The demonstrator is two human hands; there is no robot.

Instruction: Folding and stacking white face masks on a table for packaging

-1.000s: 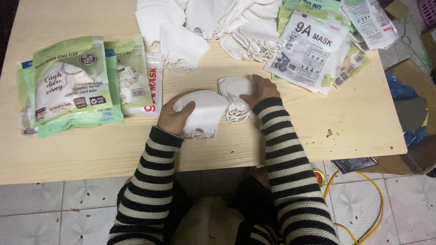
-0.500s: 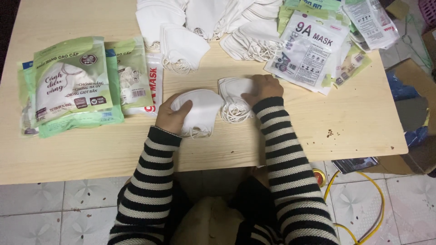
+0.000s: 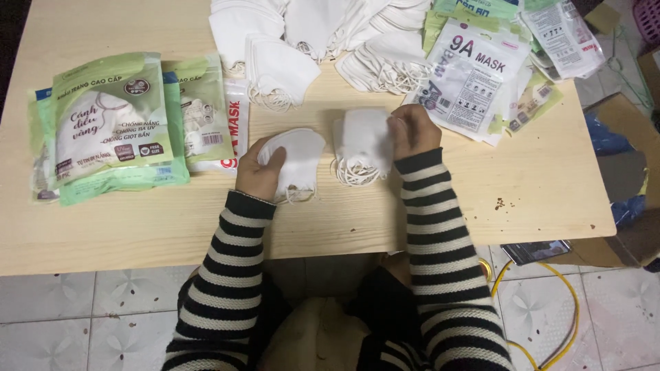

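Fig.: L hand (image 3: 260,172) pinches one white mask (image 3: 297,159); R hand (image 3: 412,130) fingers clamp mask stack (image 3: 361,144) on bench (image 3: 440,206). Change vs 1 s ago: mask and stack, then touching, now apart, so one mask separated. Fingertips under masks hidden; stack count unclear; mask pile (image 3: 330,34) cut off at top.

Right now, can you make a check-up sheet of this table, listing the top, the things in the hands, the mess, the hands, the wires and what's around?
Surface: pale wooden tabletop, small dark specks near the right edge.
Job's things: two small stacks of folded white fabric face masks, left stack and right stack, lying apart.
Clutter: loose pile of white masks; green printed mask packets; white printed mask packets.
Grips: left hand grips the left stack; right hand grips the right stack.
Cables: yellow cable on the floor.
Surroundings: white tiled floor; blue plastic at right.
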